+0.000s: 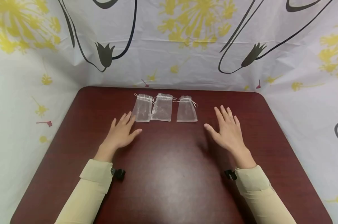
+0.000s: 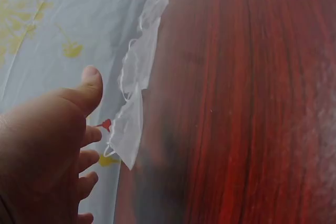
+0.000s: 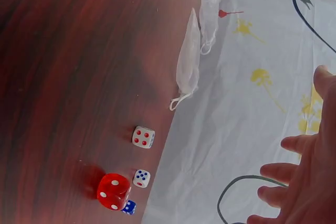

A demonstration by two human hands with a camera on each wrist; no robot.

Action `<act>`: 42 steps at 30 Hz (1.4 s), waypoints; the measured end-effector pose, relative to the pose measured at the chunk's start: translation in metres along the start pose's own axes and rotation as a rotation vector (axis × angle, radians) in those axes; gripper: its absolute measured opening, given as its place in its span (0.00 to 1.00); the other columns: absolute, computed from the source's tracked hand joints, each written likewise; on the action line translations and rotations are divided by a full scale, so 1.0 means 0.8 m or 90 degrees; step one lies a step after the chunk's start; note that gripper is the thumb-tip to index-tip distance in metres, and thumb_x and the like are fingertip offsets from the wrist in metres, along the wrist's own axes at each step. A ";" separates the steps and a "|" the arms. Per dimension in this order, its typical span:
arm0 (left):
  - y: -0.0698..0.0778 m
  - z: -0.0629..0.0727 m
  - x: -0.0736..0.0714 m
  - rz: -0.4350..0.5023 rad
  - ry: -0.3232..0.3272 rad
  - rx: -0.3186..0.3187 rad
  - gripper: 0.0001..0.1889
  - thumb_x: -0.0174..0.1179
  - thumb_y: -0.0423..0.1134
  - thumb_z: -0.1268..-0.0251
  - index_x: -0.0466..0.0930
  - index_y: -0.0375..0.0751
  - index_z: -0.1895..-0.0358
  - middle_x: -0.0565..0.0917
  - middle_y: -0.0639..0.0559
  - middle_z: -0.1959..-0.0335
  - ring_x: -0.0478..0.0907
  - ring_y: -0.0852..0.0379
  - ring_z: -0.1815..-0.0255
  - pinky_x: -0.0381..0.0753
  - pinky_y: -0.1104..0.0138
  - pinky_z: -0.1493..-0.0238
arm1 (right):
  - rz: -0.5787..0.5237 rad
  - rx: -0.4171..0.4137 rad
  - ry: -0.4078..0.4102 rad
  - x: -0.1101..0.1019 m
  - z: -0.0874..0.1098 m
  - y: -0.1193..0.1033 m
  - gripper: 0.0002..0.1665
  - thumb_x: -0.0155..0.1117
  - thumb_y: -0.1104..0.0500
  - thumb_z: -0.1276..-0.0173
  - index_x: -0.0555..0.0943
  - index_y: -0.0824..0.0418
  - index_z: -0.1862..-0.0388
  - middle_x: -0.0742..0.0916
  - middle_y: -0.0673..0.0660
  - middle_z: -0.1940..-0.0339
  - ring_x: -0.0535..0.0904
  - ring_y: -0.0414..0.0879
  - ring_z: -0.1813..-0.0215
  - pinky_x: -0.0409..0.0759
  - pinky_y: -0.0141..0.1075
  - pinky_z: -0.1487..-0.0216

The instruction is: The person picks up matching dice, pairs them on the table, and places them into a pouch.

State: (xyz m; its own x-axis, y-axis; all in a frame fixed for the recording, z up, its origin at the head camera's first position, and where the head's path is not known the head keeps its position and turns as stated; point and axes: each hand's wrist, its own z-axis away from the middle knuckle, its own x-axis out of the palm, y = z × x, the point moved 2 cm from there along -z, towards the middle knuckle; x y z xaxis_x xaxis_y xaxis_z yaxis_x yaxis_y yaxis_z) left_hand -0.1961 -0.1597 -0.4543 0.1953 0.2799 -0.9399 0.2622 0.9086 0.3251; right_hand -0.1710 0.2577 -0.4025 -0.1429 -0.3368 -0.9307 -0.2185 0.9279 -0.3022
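Note:
Three sheer white drawstring bags lie flat in a row near the table's far edge: a left bag (image 1: 142, 109), a middle bag (image 1: 162, 108) and a right bag (image 1: 187, 109). My left hand (image 1: 120, 132) is spread, its fingertips by the left bag; whether they touch it I cannot tell. Fingers apart, my right hand (image 1: 228, 132) hovers right of the bags and holds nothing. Several dice appear only in the right wrist view: a large red die (image 3: 113, 191), a white die with red pips (image 3: 143, 137), a smaller white die (image 3: 141, 178) and a blue die (image 3: 129, 207).
The dark red wood-grain table (image 1: 169, 174) has rounded far corners. A white cloth (image 1: 169, 62) with yellow and grey flower prints hangs behind and along both sides. Small black devices sit at the left wrist (image 1: 119, 174) and the right wrist (image 1: 230, 175).

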 end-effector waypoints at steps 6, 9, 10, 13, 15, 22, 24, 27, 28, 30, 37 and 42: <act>0.000 -0.001 0.007 0.015 -0.048 0.003 0.42 0.46 0.64 0.23 0.48 0.40 0.18 0.44 0.41 0.17 0.41 0.40 0.17 0.36 0.36 0.24 | -0.008 -0.010 -0.013 0.003 0.000 0.004 0.49 0.54 0.32 0.26 0.55 0.58 0.17 0.59 0.65 0.18 0.46 0.63 0.17 0.45 0.65 0.24; 0.000 -0.002 0.011 0.024 -0.074 0.002 0.43 0.46 0.64 0.23 0.49 0.39 0.19 0.45 0.38 0.17 0.42 0.39 0.18 0.36 0.36 0.24 | -0.023 -0.015 -0.005 -0.004 -0.001 0.009 0.46 0.54 0.37 0.23 0.56 0.59 0.18 0.59 0.67 0.19 0.46 0.63 0.18 0.46 0.65 0.24; 0.000 -0.002 0.011 0.024 -0.081 0.000 0.43 0.46 0.64 0.23 0.50 0.39 0.19 0.45 0.38 0.17 0.42 0.39 0.18 0.36 0.36 0.24 | -0.032 -0.015 0.002 -0.007 -0.002 0.012 0.44 0.54 0.39 0.22 0.56 0.60 0.18 0.59 0.67 0.19 0.46 0.64 0.18 0.45 0.65 0.24; -0.001 -0.003 0.010 0.026 -0.088 -0.004 0.42 0.47 0.64 0.23 0.52 0.38 0.19 0.47 0.37 0.18 0.43 0.39 0.18 0.35 0.36 0.24 | -0.059 -0.008 0.029 -0.022 -0.006 0.021 0.40 0.52 0.44 0.20 0.56 0.60 0.18 0.59 0.68 0.19 0.46 0.63 0.18 0.45 0.65 0.24; -0.002 -0.003 0.008 0.029 -0.085 -0.003 0.42 0.47 0.63 0.23 0.53 0.37 0.20 0.47 0.37 0.18 0.43 0.38 0.18 0.35 0.36 0.24 | -0.072 0.002 0.042 -0.029 -0.008 0.028 0.39 0.51 0.45 0.19 0.56 0.60 0.18 0.59 0.68 0.19 0.45 0.62 0.17 0.44 0.65 0.23; -0.002 -0.004 0.008 0.031 -0.085 -0.005 0.42 0.48 0.64 0.24 0.53 0.37 0.20 0.47 0.36 0.18 0.43 0.39 0.18 0.35 0.36 0.24 | -0.074 0.016 0.046 -0.030 -0.005 0.039 0.39 0.53 0.45 0.20 0.57 0.61 0.19 0.61 0.68 0.20 0.47 0.62 0.17 0.46 0.66 0.24; -0.002 -0.004 0.008 0.032 -0.086 -0.006 0.42 0.48 0.64 0.24 0.53 0.38 0.20 0.47 0.37 0.18 0.43 0.39 0.18 0.36 0.37 0.23 | -0.075 0.013 0.041 -0.026 -0.003 0.042 0.40 0.55 0.45 0.21 0.58 0.61 0.19 0.63 0.69 0.21 0.48 0.62 0.18 0.48 0.67 0.25; -0.001 -0.005 0.010 0.031 -0.089 -0.003 0.42 0.47 0.65 0.24 0.54 0.38 0.20 0.47 0.36 0.18 0.43 0.39 0.18 0.36 0.37 0.23 | -0.075 0.008 0.032 -0.017 0.000 0.047 0.40 0.56 0.45 0.22 0.60 0.63 0.21 0.65 0.70 0.23 0.52 0.64 0.19 0.52 0.70 0.29; -0.001 -0.005 0.011 0.032 -0.091 -0.003 0.42 0.47 0.65 0.24 0.53 0.38 0.20 0.47 0.37 0.18 0.43 0.39 0.18 0.36 0.37 0.23 | -0.075 0.007 0.029 -0.014 0.001 0.049 0.40 0.57 0.45 0.22 0.60 0.64 0.21 0.66 0.70 0.23 0.53 0.64 0.20 0.54 0.70 0.30; 0.000 -0.005 0.012 0.033 -0.092 -0.002 0.42 0.47 0.65 0.24 0.54 0.38 0.20 0.47 0.36 0.18 0.43 0.39 0.18 0.36 0.37 0.23 | -0.075 0.008 0.021 -0.008 0.003 0.054 0.39 0.57 0.45 0.23 0.62 0.65 0.22 0.68 0.70 0.24 0.56 0.66 0.21 0.56 0.71 0.31; 0.003 -0.005 0.016 0.034 -0.087 -0.006 0.42 0.48 0.64 0.24 0.54 0.38 0.20 0.47 0.37 0.18 0.43 0.40 0.18 0.36 0.38 0.23 | -0.081 0.010 -0.011 0.005 0.011 0.064 0.37 0.58 0.44 0.23 0.68 0.66 0.26 0.73 0.71 0.32 0.66 0.70 0.30 0.63 0.69 0.35; 0.006 -0.005 0.018 0.032 -0.085 -0.008 0.42 0.48 0.64 0.24 0.53 0.37 0.20 0.47 0.36 0.18 0.43 0.40 0.18 0.36 0.38 0.23 | -0.079 -0.002 -0.025 0.014 0.015 0.069 0.34 0.63 0.46 0.25 0.72 0.66 0.31 0.78 0.69 0.39 0.72 0.67 0.37 0.71 0.65 0.41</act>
State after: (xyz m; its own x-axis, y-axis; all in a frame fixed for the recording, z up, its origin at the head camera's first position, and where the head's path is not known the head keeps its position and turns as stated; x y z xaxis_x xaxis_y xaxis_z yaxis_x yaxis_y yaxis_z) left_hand -0.1956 -0.1504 -0.4671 0.3324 0.2821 -0.9000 0.2373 0.8985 0.3693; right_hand -0.1726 0.3069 -0.4317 -0.0768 -0.4422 -0.8936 -0.2347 0.8791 -0.4148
